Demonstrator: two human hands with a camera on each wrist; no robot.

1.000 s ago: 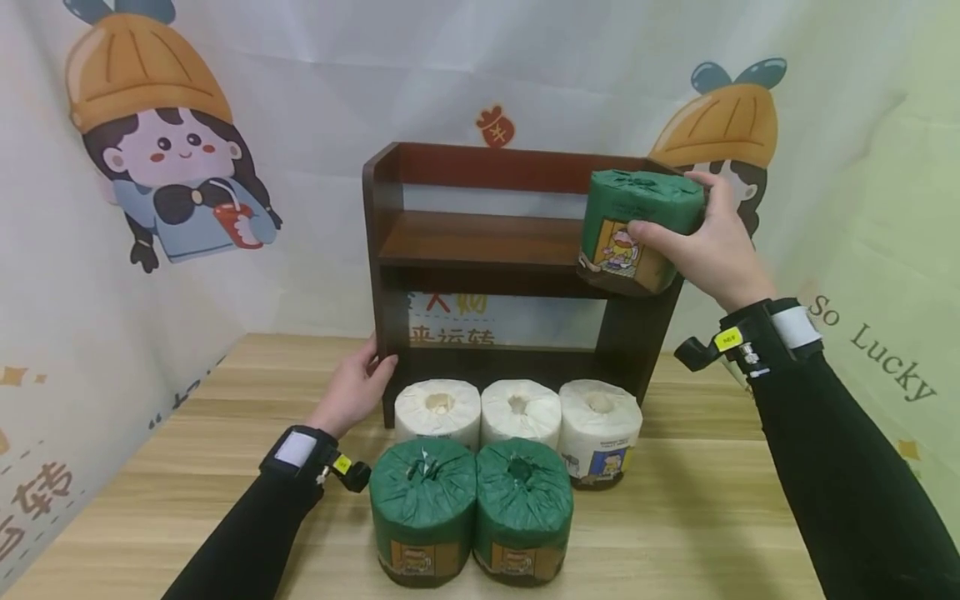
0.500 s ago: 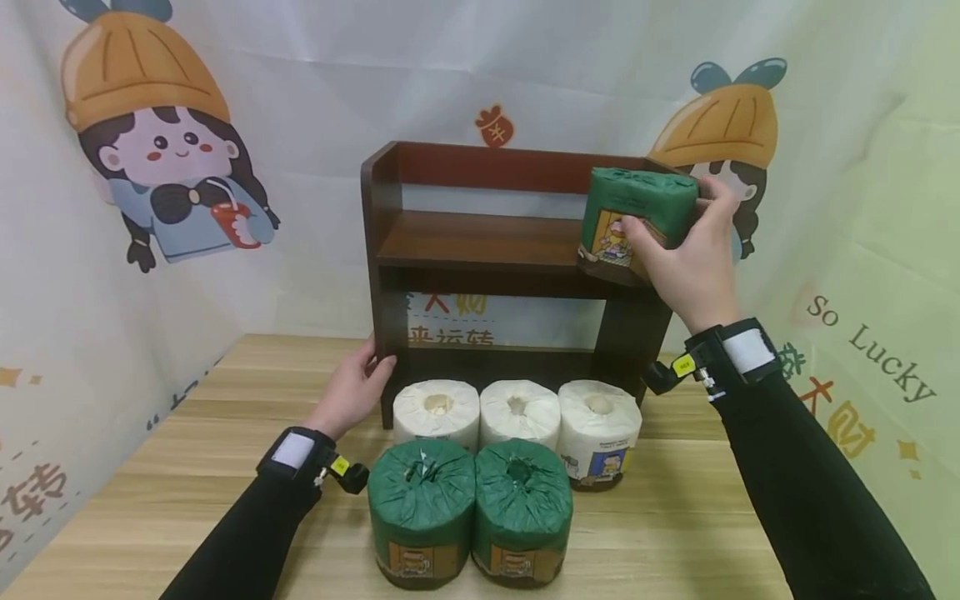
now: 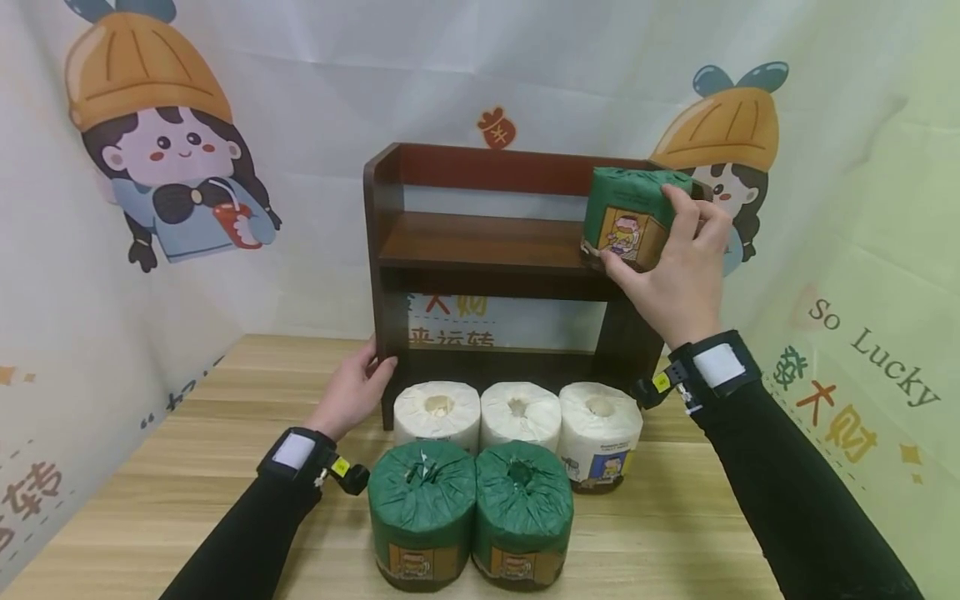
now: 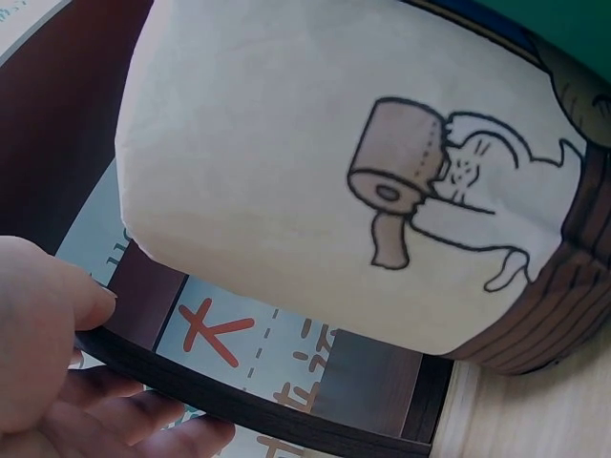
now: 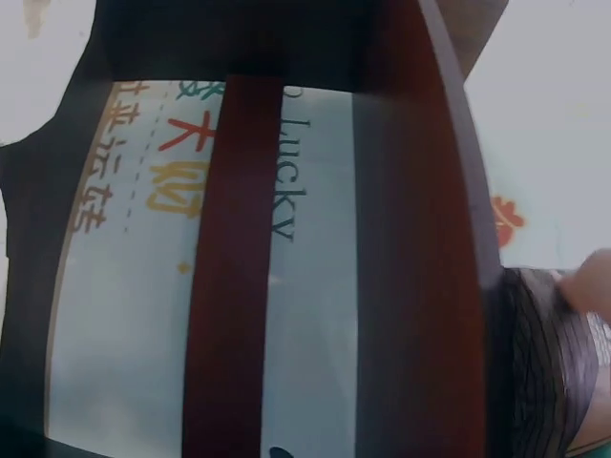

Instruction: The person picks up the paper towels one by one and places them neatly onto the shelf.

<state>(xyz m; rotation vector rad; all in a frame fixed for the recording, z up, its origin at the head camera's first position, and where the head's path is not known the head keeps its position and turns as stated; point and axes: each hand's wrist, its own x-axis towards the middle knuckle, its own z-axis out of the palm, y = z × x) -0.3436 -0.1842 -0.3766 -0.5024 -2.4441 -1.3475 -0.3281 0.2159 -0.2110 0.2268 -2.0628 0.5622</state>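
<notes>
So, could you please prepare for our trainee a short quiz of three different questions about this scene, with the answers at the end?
1. Count: how many white-wrapped toilet rolls does the head view show standing on the wood-grain table?
2. True or false: the left grip holds the left side of the brown shelf unit.
3. Choose: what does the right grip hold?
A) a white-wrapped toilet roll
B) a green-wrapped toilet roll
C) nothing

Key: 1. Three. 2. True. 3. B.
</notes>
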